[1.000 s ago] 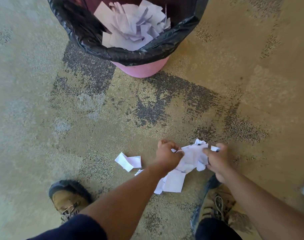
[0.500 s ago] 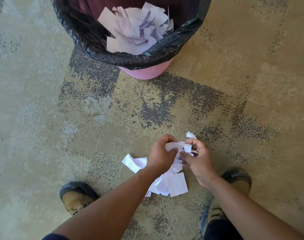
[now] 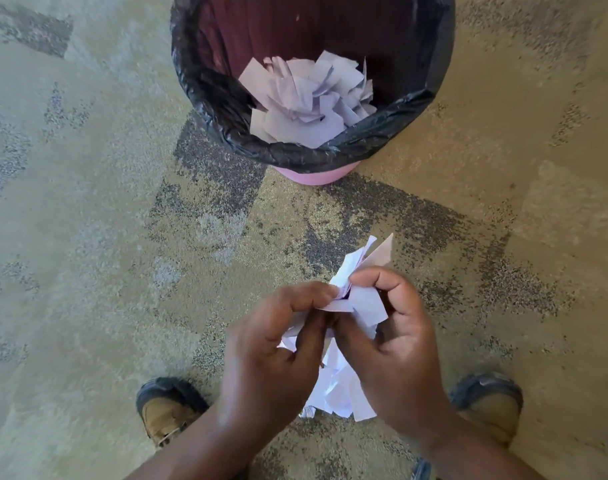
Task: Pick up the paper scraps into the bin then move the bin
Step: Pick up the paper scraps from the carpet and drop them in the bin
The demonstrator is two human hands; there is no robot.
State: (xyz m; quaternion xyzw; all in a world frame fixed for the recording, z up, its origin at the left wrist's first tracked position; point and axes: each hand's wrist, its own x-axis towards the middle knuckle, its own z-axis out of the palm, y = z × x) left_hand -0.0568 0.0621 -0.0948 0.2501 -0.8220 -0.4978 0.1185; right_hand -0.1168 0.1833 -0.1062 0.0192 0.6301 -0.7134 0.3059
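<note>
A pink bin (image 3: 313, 174) lined with a black bag (image 3: 295, 154) stands on the carpet ahead of me, with several white paper scraps (image 3: 309, 98) piled inside. My left hand (image 3: 271, 358) and my right hand (image 3: 396, 348) are pressed together below it, both gripping one bunch of white paper scraps (image 3: 361, 299). Pieces stick out above my fingers and hang down between my wrists. The bunch is held above the floor, nearer to me than the bin.
Patterned beige and grey carpet (image 3: 88, 237) runs all around. My left shoe (image 3: 167, 410) and my right shoe (image 3: 486, 407) stand at the bottom, on either side of my arms.
Both hands closed round the scraps that lay on the carpet and lifted them together. The loose pieces by my left hand are no longer on the floor. The view shifted so the bin sits lower.
</note>
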